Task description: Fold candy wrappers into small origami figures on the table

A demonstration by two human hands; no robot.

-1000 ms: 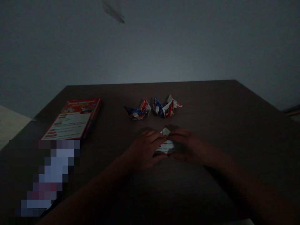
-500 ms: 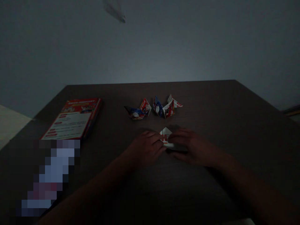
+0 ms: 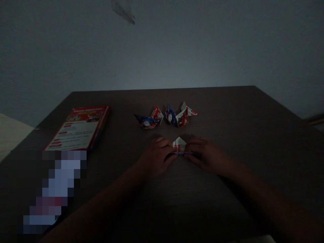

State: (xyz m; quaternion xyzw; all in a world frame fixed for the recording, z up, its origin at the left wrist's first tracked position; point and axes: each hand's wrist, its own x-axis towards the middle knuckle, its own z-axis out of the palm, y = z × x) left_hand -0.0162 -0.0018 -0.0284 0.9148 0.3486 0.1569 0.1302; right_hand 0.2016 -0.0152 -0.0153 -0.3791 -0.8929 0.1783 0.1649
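A small piece of folded paper [image 3: 179, 145], white with red print and a pointed top, lies on the dark table between my hands. My left hand [image 3: 159, 157] grips its left side, thumb at the lower edge. On its right side, my right hand [image 3: 202, 153] pinches it the same way. The bottom edge is turned up into a narrow dark strip. Just beyond stand folded paper shapes: a blue and red one like a boat [image 3: 149, 120], and another with several points [image 3: 178, 116] to its right. My hands cover both ends of the paper.
On the left lies a stack of red printed booklets or sheets [image 3: 81, 130]. A pixelated patch hides what is nearer to me there. The wooden table [image 3: 227, 111] meets a plain wall [image 3: 202, 44] at the back.
The paper's lower edge, a pale flap before, is now folded up into a narrow strip. Both thumbs have closed in along it, and the right fingers have drawn together.
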